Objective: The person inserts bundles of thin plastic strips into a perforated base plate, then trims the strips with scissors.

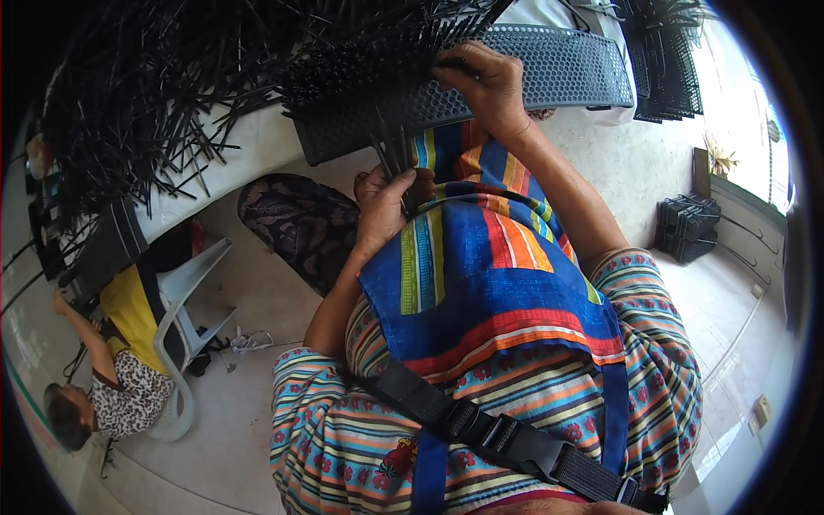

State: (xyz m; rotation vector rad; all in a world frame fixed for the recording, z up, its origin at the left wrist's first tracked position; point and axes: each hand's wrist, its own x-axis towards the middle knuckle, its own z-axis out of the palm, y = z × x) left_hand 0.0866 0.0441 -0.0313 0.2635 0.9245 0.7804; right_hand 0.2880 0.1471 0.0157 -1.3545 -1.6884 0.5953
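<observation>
A long black panel perforated with round holes (549,64) lies across the table edge in front of me. Many thin black sticks (360,73) stand upright in its left part, while the holes on its right show bare. My right hand (491,86) is at the border of the stick-filled part, thumb and fingers pinched together; what they hold is too dark to make out. Below the panel, my left hand (382,202) is closed around several thin black sticks (392,150) that point up toward the panel's underside.
Loose black sticks (180,103) heap on the white table (257,142) at left. Stacked black mesh parts (665,64) are at the far right, and a black bundle (688,225) is on the floor. A co-worker (129,378) sits on a pale plastic chair (176,343) at left.
</observation>
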